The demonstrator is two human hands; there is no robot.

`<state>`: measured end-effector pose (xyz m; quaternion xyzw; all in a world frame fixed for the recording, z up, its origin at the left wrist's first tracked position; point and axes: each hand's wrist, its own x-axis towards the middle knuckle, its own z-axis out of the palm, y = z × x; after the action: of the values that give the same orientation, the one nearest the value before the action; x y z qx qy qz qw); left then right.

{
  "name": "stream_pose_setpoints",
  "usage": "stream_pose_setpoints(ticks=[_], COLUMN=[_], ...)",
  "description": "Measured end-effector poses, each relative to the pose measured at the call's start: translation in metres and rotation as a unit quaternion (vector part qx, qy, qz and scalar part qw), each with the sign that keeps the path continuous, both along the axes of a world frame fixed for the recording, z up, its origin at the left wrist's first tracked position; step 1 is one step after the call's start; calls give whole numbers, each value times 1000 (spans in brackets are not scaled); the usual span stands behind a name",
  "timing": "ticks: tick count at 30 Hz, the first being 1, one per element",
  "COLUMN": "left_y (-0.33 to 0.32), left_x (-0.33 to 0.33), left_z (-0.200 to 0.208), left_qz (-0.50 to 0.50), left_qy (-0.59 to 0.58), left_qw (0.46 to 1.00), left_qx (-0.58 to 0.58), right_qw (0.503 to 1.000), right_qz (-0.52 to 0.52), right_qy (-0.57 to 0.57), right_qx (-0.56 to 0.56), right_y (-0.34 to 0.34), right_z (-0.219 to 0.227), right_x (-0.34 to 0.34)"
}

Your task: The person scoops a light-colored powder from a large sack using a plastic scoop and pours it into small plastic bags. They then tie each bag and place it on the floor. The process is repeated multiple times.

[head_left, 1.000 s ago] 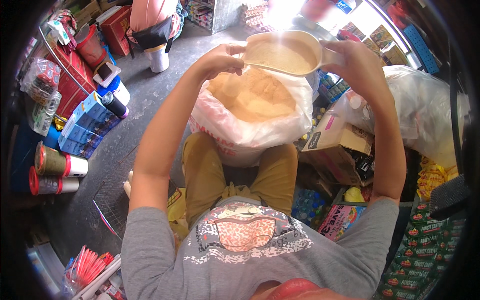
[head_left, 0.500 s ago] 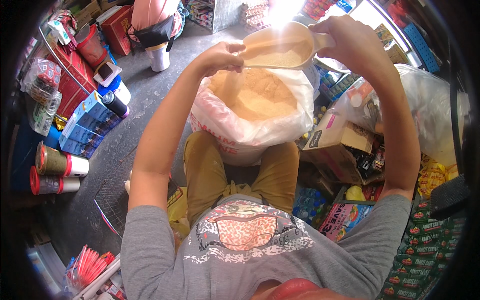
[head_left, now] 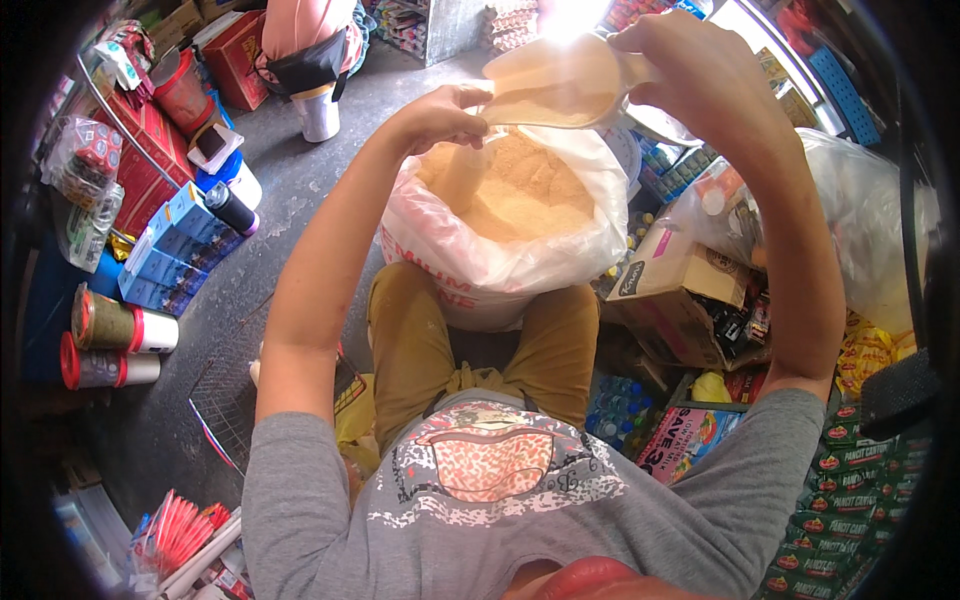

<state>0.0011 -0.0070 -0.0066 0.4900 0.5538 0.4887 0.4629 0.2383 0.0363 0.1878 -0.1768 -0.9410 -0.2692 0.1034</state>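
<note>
A large white plastic sack (head_left: 430, 228) stands open between my knees, full of light brown granules (head_left: 530, 195) that look like brown sugar. Above it, my right hand (head_left: 695, 65) grips the handle of a cream-coloured scoop (head_left: 555, 85), which carries more of the granules and tilts toward my left hand. My left hand (head_left: 443, 115) is closed at the scoop's mouth. Below its fingers hangs a faint see-through shape that looks like a thin clear plastic bag (head_left: 465, 172); its outline is hard to make out against the granules.
An open cardboard box (head_left: 665, 285) stands right of the sack, beside large clear plastic bags (head_left: 830, 210). On the left are blue boxes (head_left: 170, 255), lidded tubs (head_left: 110, 370) and a wire basket (head_left: 225, 400). A person (head_left: 305, 45) sits at the far left.
My right hand has risen slightly and tipped the scoop further toward my left hand. The granules in the scoop have shifted toward its mouth. My left hand has stayed nearly still.
</note>
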Motion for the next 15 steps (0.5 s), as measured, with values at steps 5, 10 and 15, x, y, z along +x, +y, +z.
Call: stream_pose_setpoints(ticks=[5, 10, 15], left_y=[-4, -3, 5], left_x=[-4, -9, -8], left_z=[-3, -2, -2], left_qz=[13, 14, 9], left_qy=[-15, -11, -19], left_qw=[1000, 1000, 1000], left_qx=[4, -14, -23], right_qw=[999, 969, 958], right_qz=[-36, -120, -128], right_qy=[5, 54, -88], right_qx=[-13, -210, -240], right_y=[-9, 37, 53], right_z=[-2, -22, -62], right_x=[-3, 46, 31])
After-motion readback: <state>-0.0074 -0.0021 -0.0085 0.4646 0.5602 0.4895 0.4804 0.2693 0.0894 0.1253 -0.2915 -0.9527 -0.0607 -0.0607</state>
